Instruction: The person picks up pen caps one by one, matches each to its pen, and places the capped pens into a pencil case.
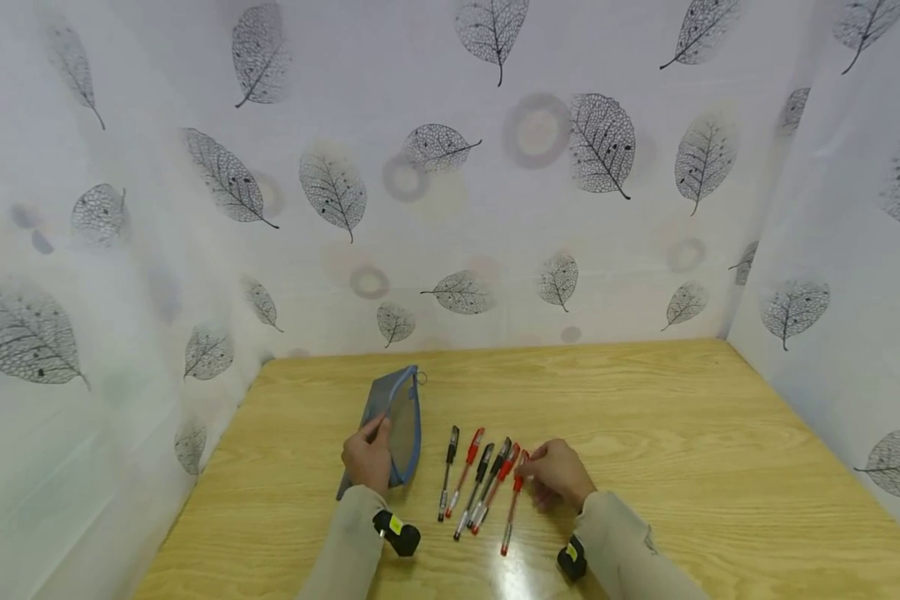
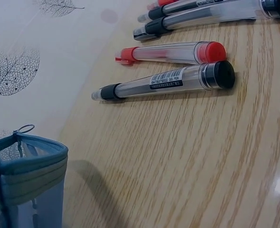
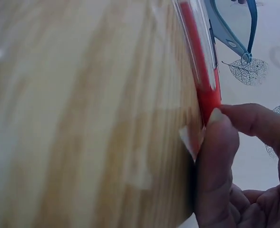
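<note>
A blue zip pouch (image 1: 375, 402) stands with its mouth spread in the head view, and my left hand (image 1: 368, 457) pinches its near side. In the left wrist view the pouch (image 2: 33, 178) shows at the lower left; the left hand is not visible there. My right hand (image 1: 560, 473) pinches the cap end of the rightmost red pen (image 1: 512, 512), which lies at the right of a row of red and black pens. The right wrist view shows thumb and forefinger of the right hand (image 3: 239, 156) on the red cap (image 3: 209, 103).
Several other pens, among them a black one (image 1: 446, 479) nearest the pouch, lie side by side on the wooden table (image 1: 645, 417). A leaf-patterned curtain (image 1: 450, 208) stands behind and along both sides.
</note>
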Available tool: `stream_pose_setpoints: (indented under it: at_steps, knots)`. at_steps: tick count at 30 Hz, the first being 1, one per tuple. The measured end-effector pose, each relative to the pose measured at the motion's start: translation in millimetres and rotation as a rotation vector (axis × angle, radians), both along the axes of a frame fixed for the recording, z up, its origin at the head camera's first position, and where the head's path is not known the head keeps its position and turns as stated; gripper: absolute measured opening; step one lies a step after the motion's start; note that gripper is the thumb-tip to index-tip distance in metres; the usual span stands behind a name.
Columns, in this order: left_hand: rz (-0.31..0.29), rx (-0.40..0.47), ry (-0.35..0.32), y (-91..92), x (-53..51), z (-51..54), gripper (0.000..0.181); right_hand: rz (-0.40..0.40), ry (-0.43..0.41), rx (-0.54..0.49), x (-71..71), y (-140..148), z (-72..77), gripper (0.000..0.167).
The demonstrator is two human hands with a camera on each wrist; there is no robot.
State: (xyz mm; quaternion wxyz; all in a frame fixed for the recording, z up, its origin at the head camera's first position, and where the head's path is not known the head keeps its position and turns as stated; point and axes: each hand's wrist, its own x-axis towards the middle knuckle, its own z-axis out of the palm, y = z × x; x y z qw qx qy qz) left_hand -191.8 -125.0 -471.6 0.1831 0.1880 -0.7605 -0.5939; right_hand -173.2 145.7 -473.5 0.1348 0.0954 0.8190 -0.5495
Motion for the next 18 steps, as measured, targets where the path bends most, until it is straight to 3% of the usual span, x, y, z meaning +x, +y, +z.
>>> stream_pose_setpoints:
  at_steps: [8,18]
  knots:
    - [0.003,-0.005,0.005,1.4,-0.7,-0.5,0.026,0.012,0.007,0.061,-1.5,-0.7,-0.6,0.007]
    - [0.001,-0.002,0.012,1.4,-1.1,-1.6,0.026,0.049,0.052,0.078,0.0,0.5,-3.0,0.019]
